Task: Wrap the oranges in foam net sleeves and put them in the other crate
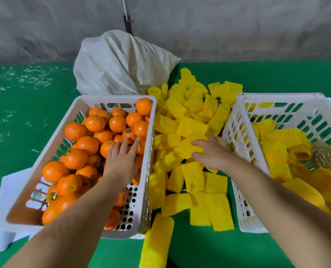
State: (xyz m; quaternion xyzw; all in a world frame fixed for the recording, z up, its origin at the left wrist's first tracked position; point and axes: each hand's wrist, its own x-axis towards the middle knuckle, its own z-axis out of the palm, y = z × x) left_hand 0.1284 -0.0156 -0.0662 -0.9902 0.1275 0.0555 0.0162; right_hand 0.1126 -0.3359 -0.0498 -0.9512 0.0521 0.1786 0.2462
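The left hand point(120, 161) reaches into the left crate point(83, 101) with its fingers point(134, 145) straight and spread, the tips touching the oranges point(87, 144) near the crate's right wall; it holds nothing. The right hand point(212, 154) lies on the heap of yellow foam net sleeves point(191, 126) between the two crates, thumb and fingers curled round one sleeve point(188, 147) at the top of the heap. Both forearms come in from the near edge of the view.

The left crate is white, nearly full of loose oranges, some with small stickers. The right crate point(277, 97), also white, holds wrapped oranges point(277, 151) in yellow sleeves. The sleeves spill toward the near edge of the green floor point(25, 113). Behind them, against the grey wall point(238, 26), leans a white woven sack point(122, 62).
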